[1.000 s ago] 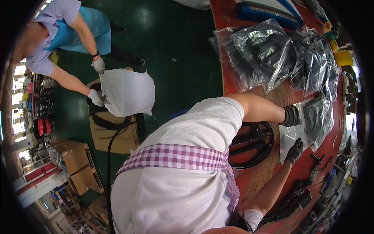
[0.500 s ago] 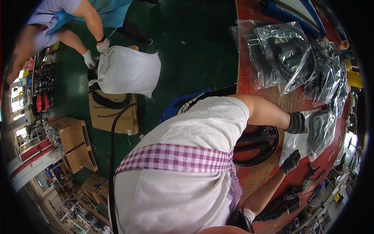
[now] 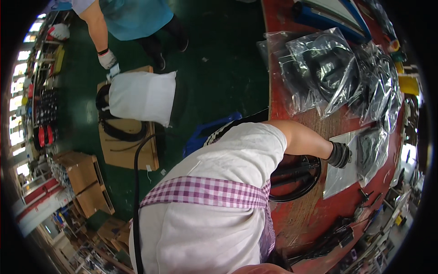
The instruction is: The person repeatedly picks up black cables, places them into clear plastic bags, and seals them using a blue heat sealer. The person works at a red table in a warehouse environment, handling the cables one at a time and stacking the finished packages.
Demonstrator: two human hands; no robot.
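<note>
My left arm reaches over the red worktable (image 3: pixel 296 219). At its end my left hand (image 3: pixel 341 155), in a dark knitted glove, is over a flat see-through plastic bag (image 3: pixel 340 182). The hand's fingers are mostly hidden, so its grip does not show. Beside it on the table is another see-through bag (image 3: pixel 372 153) with grey-black contents. Partly under my forearm is a black ring-shaped part (image 3: pixel 315 182) with bars across it. My right hand is out of view. A white shirt and a checked apron band on my body fill the lower middle.
Bagged black curved parts (image 3: pixel 326 64) are heaped on the table's far side, near a blue-framed item (image 3: pixel 310 16). Black metal parts (image 3: pixel 331 237) are at the near end. Left, a co-worker's gloved hand (image 3: pixel 107 59) is near a white sack (image 3: pixel 143 96) on cardboard (image 3: pixel 130 153).
My right hand has gone out of view, uncovering more of the flat bag. The co-worker has moved back, with one gloved hand now showing. The white sack now lies flatter.
</note>
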